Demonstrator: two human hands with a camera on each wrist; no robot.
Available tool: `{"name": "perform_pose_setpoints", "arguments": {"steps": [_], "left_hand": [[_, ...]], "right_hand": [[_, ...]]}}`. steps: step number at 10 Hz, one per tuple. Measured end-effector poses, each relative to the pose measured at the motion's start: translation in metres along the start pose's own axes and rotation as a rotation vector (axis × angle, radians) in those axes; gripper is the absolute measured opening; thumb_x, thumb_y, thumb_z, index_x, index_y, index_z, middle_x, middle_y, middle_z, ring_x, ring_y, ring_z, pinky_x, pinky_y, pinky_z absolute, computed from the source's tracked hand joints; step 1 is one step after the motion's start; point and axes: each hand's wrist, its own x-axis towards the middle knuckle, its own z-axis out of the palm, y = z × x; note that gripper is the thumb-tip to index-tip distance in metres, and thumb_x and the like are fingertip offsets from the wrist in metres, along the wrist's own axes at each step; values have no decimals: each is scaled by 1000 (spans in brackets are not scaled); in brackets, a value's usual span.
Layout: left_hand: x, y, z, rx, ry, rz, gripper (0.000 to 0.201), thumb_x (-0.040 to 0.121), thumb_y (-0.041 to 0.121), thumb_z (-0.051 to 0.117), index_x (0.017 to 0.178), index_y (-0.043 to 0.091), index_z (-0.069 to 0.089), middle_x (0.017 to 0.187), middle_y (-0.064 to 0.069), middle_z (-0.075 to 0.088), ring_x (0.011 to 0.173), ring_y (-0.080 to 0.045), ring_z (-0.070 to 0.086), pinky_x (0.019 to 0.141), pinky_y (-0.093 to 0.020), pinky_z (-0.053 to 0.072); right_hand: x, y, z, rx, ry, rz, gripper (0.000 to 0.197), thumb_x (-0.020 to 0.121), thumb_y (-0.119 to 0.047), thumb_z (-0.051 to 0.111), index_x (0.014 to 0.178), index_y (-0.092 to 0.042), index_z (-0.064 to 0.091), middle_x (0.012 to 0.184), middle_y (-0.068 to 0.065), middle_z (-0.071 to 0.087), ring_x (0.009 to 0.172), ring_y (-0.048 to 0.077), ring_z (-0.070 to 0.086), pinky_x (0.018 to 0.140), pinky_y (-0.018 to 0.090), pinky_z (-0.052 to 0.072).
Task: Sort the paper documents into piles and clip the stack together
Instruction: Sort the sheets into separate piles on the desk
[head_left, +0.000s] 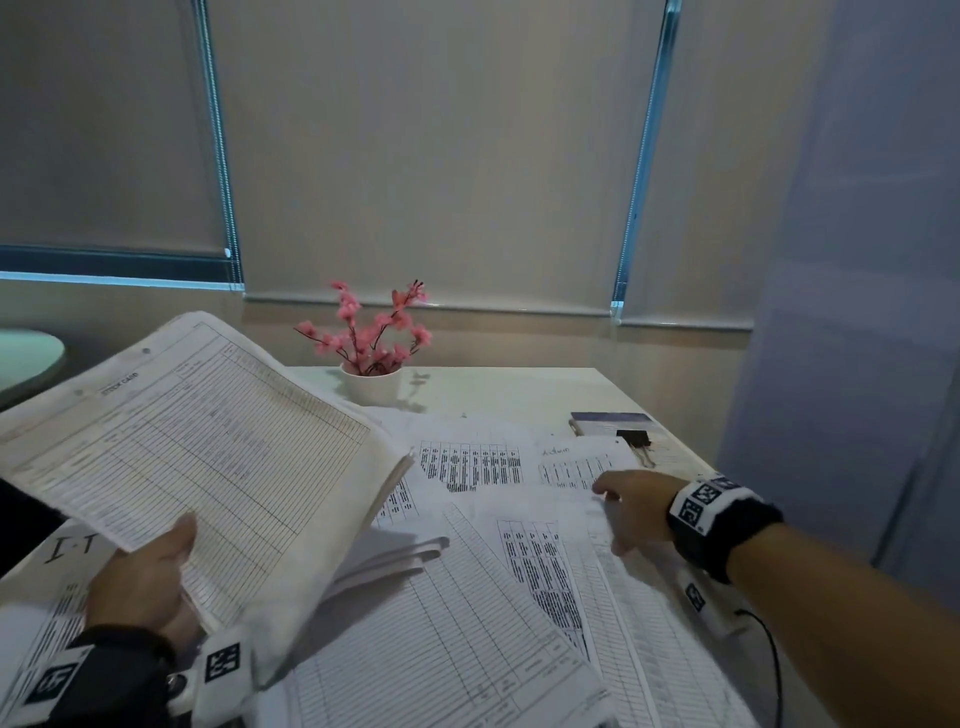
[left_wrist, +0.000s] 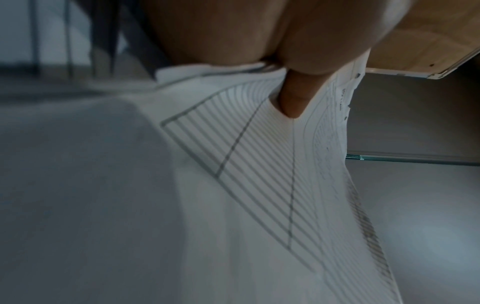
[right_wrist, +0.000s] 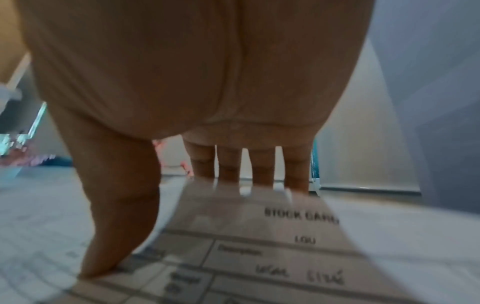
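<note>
My left hand (head_left: 156, 571) grips a thick stack of ruled stock-card sheets (head_left: 208, 441) by its near edge and holds it tilted above the table's left side. The left wrist view shows a finger of the left hand (left_wrist: 293, 98) pressed into the stack (left_wrist: 246, 174). Loose printed sheets (head_left: 467, 597) lie spread and overlapping on the white table (head_left: 519, 389). My right hand (head_left: 628, 509) is on a stock-card sheet (right_wrist: 259, 246) at the right. The right hand (right_wrist: 166, 222) has its thumb on top and its fingertips hidden behind the sheet's far edge. A black binder clip (head_left: 634, 439) lies beyond it.
A white pot of pink flowers (head_left: 371, 384) stands at the table's far middle. A dark notebook (head_left: 610, 421) lies next to the clip. A black cable (head_left: 769, 649) hangs near the right edge. Window blinds close off the far side.
</note>
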Motion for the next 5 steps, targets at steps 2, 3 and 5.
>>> {"name": "perform_pose_setpoints", "arguments": {"steps": [2, 3, 5], "left_hand": [[3, 0, -7, 123, -62, -73, 42, 94, 33, 64, 124, 3, 65, 121, -15, 71, 112, -35, 66, 101, -51, 47], [6, 1, -10, 179, -35, -120, 36, 95, 33, 64, 112, 1, 69, 106, -16, 75, 97, -37, 71, 99, -60, 49], [-10, 6, -1, 142, -58, -34, 35, 101, 18, 56, 131, 0, 58, 127, -14, 62, 114, -28, 58, 93, -44, 51]], "right_hand": [[-2, -7, -5, -102, 29, -40, 24, 74, -28, 77, 87, -18, 60, 89, 1, 63, 89, 23, 61, 74, 25, 47], [-7, -8, -12, -31, 73, -97, 20, 77, -20, 75, 79, -19, 55, 87, -1, 57, 84, 20, 56, 69, 25, 41], [2, -41, -22, -8, 184, -195, 16, 79, -20, 73, 79, -17, 57, 94, 4, 61, 86, 24, 58, 67, 26, 41]]}}
